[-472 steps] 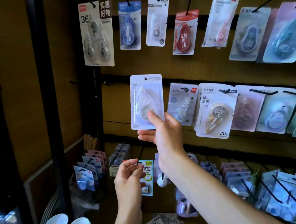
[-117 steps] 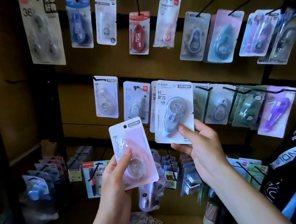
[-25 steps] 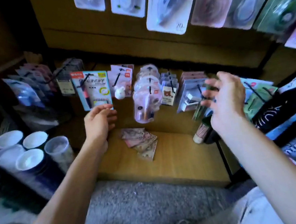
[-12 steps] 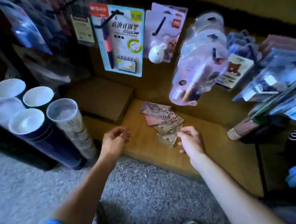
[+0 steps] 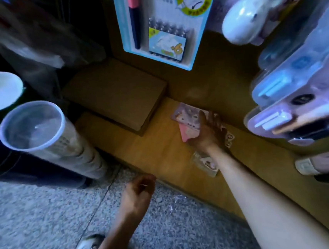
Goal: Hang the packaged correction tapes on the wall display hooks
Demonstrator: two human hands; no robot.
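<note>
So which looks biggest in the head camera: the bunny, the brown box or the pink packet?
Largest to smallest, as they look:
1. flat brown cardboard box
2. white rabbit-shaped toy, though nearness to the camera enlarges it
3. pink packet under the right hand

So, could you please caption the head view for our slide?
Right hand reaching onto packets on the low shelf; left hand idle.

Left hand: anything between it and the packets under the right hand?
Head view: only bare wooden ledge and floor between left hand and the packets under the right hand.
</note>
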